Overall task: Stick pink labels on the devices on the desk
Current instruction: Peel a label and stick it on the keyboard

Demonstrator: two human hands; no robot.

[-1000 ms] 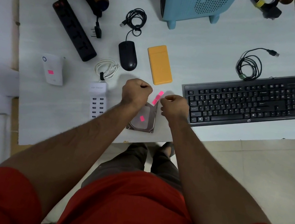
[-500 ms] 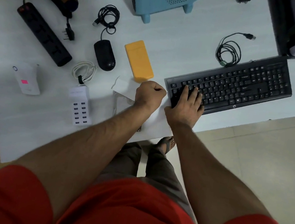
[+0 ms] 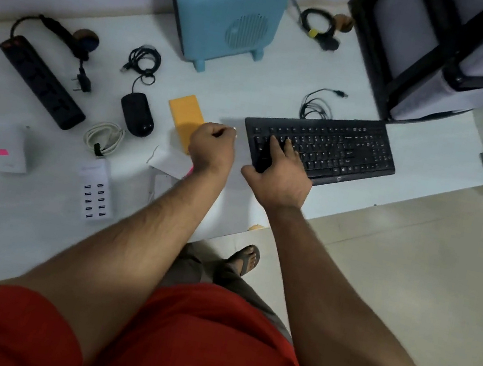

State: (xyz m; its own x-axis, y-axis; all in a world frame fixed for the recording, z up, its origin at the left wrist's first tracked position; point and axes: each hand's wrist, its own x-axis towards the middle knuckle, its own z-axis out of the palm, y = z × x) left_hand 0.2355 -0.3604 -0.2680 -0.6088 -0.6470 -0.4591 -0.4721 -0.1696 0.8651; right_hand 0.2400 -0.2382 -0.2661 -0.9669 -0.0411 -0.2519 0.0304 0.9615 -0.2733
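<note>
Right hand (image 3: pixel 280 173): fingers spread flat on left end of black full-size keyboard (image 3: pixel 333 149). Left hand (image 3: pixel 212 147): curled into a fist over flat orange rectangular device (image 3: pixel 185 118); contents cannot tell. Pink label (image 3: pixel 2 152): stuck on white boxy device (image 3: pixel 7 149), far left of white counter (image 3: pixel 16 224). Near counter edge bare.

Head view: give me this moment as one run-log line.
right hand: flat on keyboard | left hand: fisted above desk | pink label: on white device
</note>
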